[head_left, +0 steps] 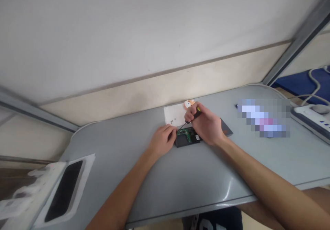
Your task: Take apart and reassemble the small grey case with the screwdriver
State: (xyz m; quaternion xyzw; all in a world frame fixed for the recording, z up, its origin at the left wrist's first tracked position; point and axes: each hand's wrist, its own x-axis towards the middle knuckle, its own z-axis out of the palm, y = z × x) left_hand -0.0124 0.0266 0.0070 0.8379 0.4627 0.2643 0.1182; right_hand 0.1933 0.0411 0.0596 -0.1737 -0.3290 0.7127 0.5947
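An opened phone (pixel 187 138) lies on the grey desk, its green circuit board showing at the top and side. My left hand (pixel 162 140) is closed at the phone's upper left corner, fingertips pressed to the edge. In my right hand (pixel 207 123) is a screwdriver (pixel 197 112) with a black and yellow handle. Its thin shaft slants down and left to the board, near my left fingertips. Whether the tip sits in a screw is too small to tell. A dark grey panel (pixel 227 128) lies partly hidden behind my right hand.
Several tiny dark parts lie on a white sheet (pixel 170 112) behind the phone, beside an orange and white figure (pixel 189 103). At left, a dark phone (pixel 65 190) rests on white paper. A blurred-out object (pixel 263 118) and a white power strip (pixel 313 120) are at right.
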